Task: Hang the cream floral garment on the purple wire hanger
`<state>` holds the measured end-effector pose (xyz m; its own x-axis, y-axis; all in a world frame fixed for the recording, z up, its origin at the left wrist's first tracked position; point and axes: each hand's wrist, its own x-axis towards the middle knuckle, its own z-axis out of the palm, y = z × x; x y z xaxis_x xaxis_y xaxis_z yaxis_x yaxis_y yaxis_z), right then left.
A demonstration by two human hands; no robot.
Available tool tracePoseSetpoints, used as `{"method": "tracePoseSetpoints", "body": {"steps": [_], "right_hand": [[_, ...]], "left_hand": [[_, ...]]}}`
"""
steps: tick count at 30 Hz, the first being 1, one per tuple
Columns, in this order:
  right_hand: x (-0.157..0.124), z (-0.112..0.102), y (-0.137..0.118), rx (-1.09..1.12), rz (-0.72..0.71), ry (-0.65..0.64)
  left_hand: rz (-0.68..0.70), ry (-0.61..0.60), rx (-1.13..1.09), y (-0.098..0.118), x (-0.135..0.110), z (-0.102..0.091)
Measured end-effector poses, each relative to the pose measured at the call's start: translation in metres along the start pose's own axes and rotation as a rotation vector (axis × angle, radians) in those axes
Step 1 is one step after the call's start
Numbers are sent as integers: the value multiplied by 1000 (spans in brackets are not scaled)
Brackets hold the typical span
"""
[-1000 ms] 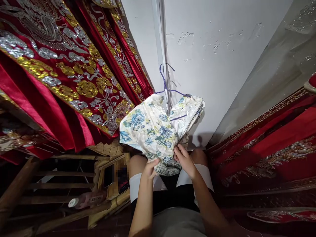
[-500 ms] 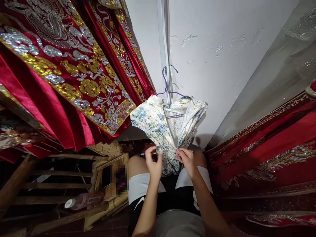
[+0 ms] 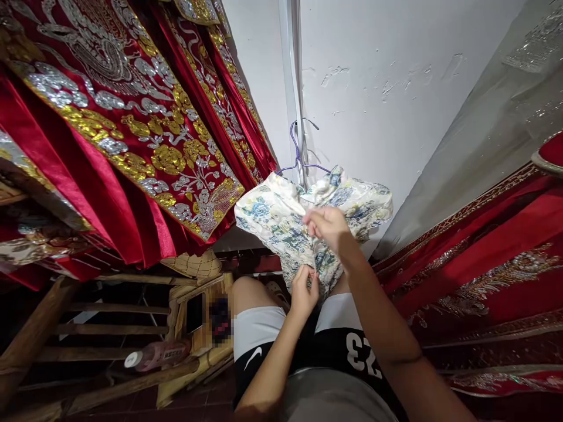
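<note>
A white dress [image 3: 281, 228] with blue and yellow flowers hangs on a purple hanger [image 3: 298, 153] in front of me. Its front edges meet in a line between my hands. My left hand [image 3: 304, 291] pinches the dress low on that line, near my knees. Higher up, near the neckline, the closed fingers of my right hand [image 3: 328, 225] grip the front closing, which looks like a zipper; the pull itself is hidden by the fingers. The bottom of the dress is partly out of sight behind my left hand and legs.
Red garments with gold and silver sequins [image 3: 169, 158] hang at the left, and more red beaded cloth [image 3: 497, 275] is at the right. A bamboo rack [image 3: 109, 330] at the lower left bears a bottle [image 3: 156, 356]. Behind the hanger stands a white wall [image 3: 373, 117].
My right hand has moved up along the dress front, and the gaping opening has closed below it. My left hand has moved right and now pinches the lower front.
</note>
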<state>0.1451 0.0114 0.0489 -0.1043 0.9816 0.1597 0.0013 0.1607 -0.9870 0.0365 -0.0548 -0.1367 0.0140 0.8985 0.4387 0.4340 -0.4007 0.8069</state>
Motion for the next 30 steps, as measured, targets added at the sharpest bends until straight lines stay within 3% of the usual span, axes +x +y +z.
{"method": "tracePoseSetpoints", "body": {"steps": [3, 7, 9, 14, 17, 19, 21, 25, 28, 30], "right_hand": [[21, 3, -27, 42, -69, 47], [24, 5, -34, 76, -145, 53], [20, 4, -30, 73, -175, 43], [15, 1, -27, 56, -192, 31], [19, 1, -24, 48, -231, 28], [25, 2, -15, 47, -252, 75], [32, 3, 2, 15, -254, 135], [35, 2, 47, -101, -198, 147], [21, -2, 72, -94, -101, 159], [8, -2, 79, -54, -56, 150]], "left_hand": [[43, -132, 24, -7, 1, 0], [82, -279, 68, -3, 24, -18], [122, -243, 48, 10, 49, -36], [380, 153, -24, 70, 135, -86], [548, 83, 102, 100, 173, -102], [611, 38, 202, 111, 184, -104], [635, 70, 266, 117, 188, -105], [535, 377, 121, 103, 194, -130], [325, 612, -213, 64, 204, -166], [128, 640, -493, 29, 203, -184]]}}
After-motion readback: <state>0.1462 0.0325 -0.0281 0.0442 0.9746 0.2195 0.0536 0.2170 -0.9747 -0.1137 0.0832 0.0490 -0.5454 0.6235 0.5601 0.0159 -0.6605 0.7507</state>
